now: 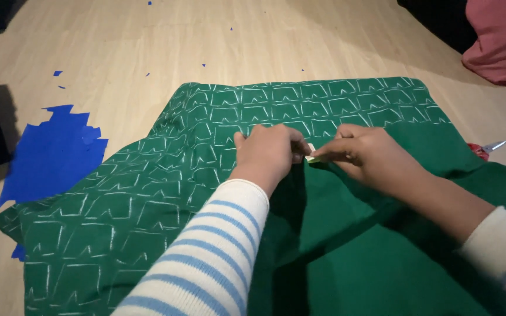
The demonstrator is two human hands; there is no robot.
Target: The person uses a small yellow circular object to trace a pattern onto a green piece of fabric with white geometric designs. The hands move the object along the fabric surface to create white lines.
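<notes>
On green cloth (147,222) — pinched pale tag (311,153)

The green cloth (147,205) looks matt and soft, felt-like, with chalky white marks. The floor (147,41) is pale wood, smooth with a faint sheen. The blue sheet (48,158) seems flat, matt felt or paper. Striped sleeves (206,263) look knitted. The scissors (490,147) show shiny metal.

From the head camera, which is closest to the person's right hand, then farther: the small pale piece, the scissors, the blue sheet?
From the right hand:
1. Small pale piece, pinched at its fingertips.
2. Scissors, on the right, at the green fabric's edge.
3. Blue sheet, far left on the floor.
</notes>
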